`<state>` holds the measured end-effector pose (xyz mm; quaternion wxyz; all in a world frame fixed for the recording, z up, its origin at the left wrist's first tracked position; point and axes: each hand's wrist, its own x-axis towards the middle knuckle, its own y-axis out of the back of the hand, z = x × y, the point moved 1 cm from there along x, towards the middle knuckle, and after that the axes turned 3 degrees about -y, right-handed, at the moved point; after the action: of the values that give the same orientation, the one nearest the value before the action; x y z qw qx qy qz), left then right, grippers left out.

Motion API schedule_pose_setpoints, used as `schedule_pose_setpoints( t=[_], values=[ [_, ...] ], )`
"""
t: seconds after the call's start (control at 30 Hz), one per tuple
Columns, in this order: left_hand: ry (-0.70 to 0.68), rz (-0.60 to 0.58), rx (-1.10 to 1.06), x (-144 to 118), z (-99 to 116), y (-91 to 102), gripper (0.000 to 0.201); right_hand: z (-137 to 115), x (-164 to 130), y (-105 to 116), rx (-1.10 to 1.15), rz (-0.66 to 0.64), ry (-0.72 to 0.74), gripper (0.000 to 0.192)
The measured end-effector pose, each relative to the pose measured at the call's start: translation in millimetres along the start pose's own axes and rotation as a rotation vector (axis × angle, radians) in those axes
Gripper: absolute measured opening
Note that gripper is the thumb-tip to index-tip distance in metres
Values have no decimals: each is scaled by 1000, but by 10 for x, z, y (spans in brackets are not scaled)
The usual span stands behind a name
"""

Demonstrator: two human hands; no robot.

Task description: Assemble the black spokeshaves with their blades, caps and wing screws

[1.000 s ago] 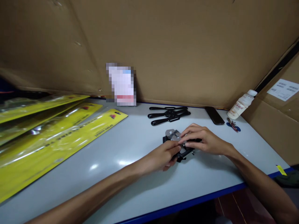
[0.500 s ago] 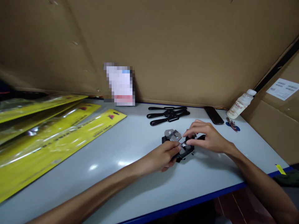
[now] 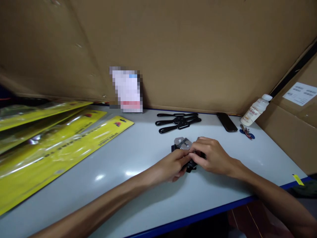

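Observation:
My left hand (image 3: 176, 163) is closed around a black metal tool (image 3: 191, 167), which looks like a spokeshave, low over the table. My right hand (image 3: 213, 156) is curled over the tool's right part. Its thumb and fingertips are pinched together against the left fingertips, and whatever they hold is hidden. Silvery slotted blades (image 3: 183, 142) show just behind the hands, next to black parts partly covered by my left hand. Farther back lie several black spokeshaves (image 3: 179, 123) with long handles, overlapping one another.
Yellow blister packs (image 3: 74, 155) cover the table's left side. A blurred-out upright item (image 3: 130, 92) leans on the cardboard wall (image 3: 173, 59). At the back right are a black phone (image 3: 227, 122), keys (image 3: 247, 133) and a white bottle (image 3: 256, 109). A blue edge (image 3: 198, 215) borders the table.
My right hand has moved slightly left and down, its raised fingers closing over the metal screw on the tool, which is now hidden. The left hand keeps its grip.

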<state>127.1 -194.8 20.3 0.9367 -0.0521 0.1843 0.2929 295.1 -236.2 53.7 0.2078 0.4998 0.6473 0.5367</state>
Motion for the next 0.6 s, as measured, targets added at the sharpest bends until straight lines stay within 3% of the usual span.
schedule_pose_setpoints(
  t=[0.17,0.37,0.47,0.6],
  values=[
    [1,22,2,-16,6,16,21,15,-18,39,34,-34,39,25],
    [33,21,7,-33,43,22,17,36,-1,24,125,9,21,23],
    [28,13,3,-34,46,18,17,2,14,19,175,-22,-49,12],
    [-7,11,-5,-33,30,21,22,-7,10,15,155,-19,-107,10]
  ],
)
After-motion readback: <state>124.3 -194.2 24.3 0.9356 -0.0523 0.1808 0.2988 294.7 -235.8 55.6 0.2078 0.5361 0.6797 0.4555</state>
